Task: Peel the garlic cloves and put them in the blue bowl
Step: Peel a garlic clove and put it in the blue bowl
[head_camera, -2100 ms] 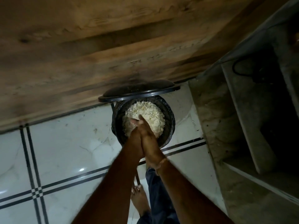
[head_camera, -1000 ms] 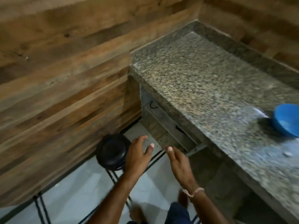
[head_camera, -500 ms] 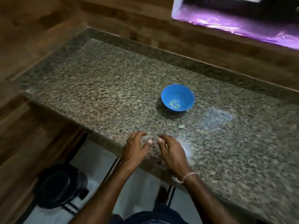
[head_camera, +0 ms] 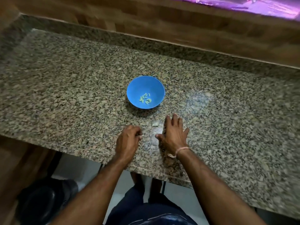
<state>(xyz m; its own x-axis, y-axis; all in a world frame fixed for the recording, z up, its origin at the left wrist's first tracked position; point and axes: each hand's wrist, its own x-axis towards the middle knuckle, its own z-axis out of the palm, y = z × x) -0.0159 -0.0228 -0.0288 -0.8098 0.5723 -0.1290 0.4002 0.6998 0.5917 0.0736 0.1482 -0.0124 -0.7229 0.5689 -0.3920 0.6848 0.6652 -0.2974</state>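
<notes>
Turned back from black round bin (head_camera: 40,203) on floor; both hands now on speckled granite worktop (head_camera: 65,95). Right hand (head_camera: 174,135) flat, fingers (head_camera: 175,118) straight. Left hand (head_camera: 128,141) curled, contents unclear. Small pale scrap (head_camera: 155,124) lies just beside right hand. Round blue plastic bowl (head_camera: 136,86) beyond holds peeled garlic cloves (head_camera: 145,99). Likely final tidy-up.

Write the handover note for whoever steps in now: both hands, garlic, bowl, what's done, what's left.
Left hand: fingers curled at the speckled granite counter; whether it pinches anything is unclear.
Right hand: flat on the counter, fingers straight.
Done: a few small pale garlic cloves sit in the round blue bowl, just beyond the hands.
One small pale piece lies on the counter beside the right hand's fingers; clove or skin, cannot tell.
Left: probably check that piece, peel if needed, bowl it.
</notes>
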